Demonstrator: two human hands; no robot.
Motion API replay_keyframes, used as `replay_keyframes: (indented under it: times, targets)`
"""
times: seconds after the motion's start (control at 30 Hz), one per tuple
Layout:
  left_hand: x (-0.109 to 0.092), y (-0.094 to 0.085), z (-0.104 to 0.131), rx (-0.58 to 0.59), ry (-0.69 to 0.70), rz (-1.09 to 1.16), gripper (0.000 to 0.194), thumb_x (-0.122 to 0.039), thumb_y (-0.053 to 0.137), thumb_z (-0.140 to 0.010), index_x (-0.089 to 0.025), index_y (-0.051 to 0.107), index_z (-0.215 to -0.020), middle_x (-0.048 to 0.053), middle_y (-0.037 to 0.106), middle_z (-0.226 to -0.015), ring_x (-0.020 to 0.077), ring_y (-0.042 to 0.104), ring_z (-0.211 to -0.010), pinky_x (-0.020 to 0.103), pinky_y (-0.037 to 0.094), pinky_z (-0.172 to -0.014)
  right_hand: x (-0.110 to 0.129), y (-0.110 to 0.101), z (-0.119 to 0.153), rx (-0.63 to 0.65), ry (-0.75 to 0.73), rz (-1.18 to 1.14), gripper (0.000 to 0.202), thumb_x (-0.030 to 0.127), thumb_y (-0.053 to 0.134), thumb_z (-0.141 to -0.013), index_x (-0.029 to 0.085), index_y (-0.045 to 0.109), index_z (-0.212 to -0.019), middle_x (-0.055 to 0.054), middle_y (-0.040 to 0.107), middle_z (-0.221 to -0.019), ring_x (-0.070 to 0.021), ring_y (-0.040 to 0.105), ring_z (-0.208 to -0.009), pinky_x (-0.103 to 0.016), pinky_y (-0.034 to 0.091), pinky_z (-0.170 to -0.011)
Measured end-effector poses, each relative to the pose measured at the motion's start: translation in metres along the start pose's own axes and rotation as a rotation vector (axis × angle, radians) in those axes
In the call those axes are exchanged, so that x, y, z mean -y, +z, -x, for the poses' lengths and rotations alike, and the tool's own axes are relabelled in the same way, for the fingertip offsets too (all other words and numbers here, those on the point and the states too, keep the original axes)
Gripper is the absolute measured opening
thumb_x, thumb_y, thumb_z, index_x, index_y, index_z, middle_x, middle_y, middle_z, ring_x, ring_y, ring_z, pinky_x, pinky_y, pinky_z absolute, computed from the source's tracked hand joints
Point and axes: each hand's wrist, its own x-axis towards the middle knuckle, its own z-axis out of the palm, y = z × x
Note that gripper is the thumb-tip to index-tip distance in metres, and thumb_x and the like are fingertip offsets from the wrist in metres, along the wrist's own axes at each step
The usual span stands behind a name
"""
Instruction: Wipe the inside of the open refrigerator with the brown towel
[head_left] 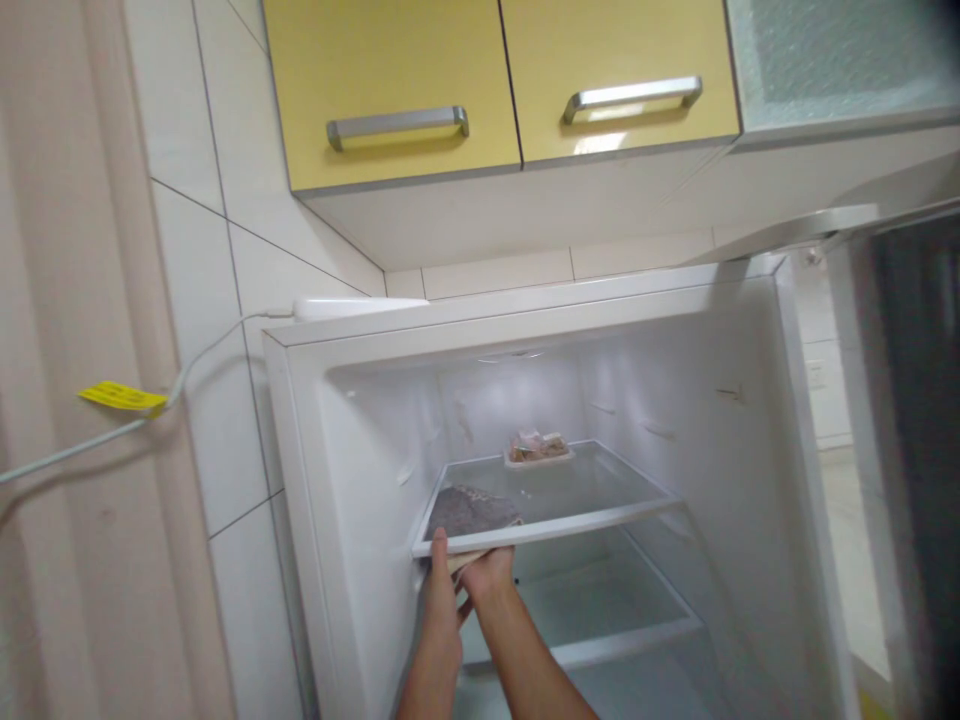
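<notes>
My left hand (441, 585) is at the front left corner of a glass fridge shelf (585, 515). Its thumb lies up against the white front edge, and its other fingers are curled below, partly hidden. Close beside it, my right hand (489, 570) is bent under the same edge, its fingertips out of sight. A grey cloth (472, 510) shows at the shelf's left front, with a pale part below the edge by my right hand. Whether the grey part lies on the glass or shows through it, I cannot tell. Toward the back stands a small tray of packed food (538, 448).
The white fridge (304, 500) stands open, its dark door (919, 450) swung to the right. A lower glass shelf (600, 600) sits beneath. Yellow cabinets (397, 60) hang above. A cable (210, 352) with a yellow tag runs along the left wall.
</notes>
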Motion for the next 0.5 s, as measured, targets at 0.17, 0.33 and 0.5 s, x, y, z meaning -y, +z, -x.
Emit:
replay_keyframes:
  times: [0.17,0.33,0.5]
  targets:
    - [-0.004,-0.005,0.004,0.043,-0.024,-0.022,0.068,-0.077,0.062,-0.072,-0.027,0.063,-0.118,0.009,0.068,-0.129,0.0295,0.062,-0.119,0.039,0.056,-0.081,-0.007,0.002,0.017,0.034,0.112,-0.112,0.047,0.059,0.055,-0.074,0.025,0.072,-0.102,-0.008,0.077,-0.106,-0.031,0.066,-0.113,-0.056,0.05,-0.101]
    - [-0.009,-0.005,0.008,0.045,-0.022,-0.064,0.059,-0.074,0.056,-0.078,-0.022,0.065,-0.104,0.01,0.067,-0.127,0.0279,0.064,-0.114,0.039,0.054,-0.083,0.04,-0.035,0.045,0.038,0.211,-0.175,0.051,0.058,0.058,-0.074,0.023,0.072,-0.109,-0.011,0.076,-0.112,-0.0311,0.064,-0.12,-0.058,0.047,-0.104]
    - [-0.013,-0.006,0.015,0.027,-0.028,-0.092,0.048,-0.066,0.055,-0.085,-0.02,0.06,-0.099,0.01,0.063,-0.129,0.0257,0.061,-0.118,0.041,0.052,-0.089,0.108,-0.081,0.08,-0.058,0.063,0.038,0.051,0.066,0.049,-0.075,0.033,0.073,-0.106,-0.008,0.075,-0.117,-0.0304,0.065,-0.118,-0.059,0.048,-0.102]
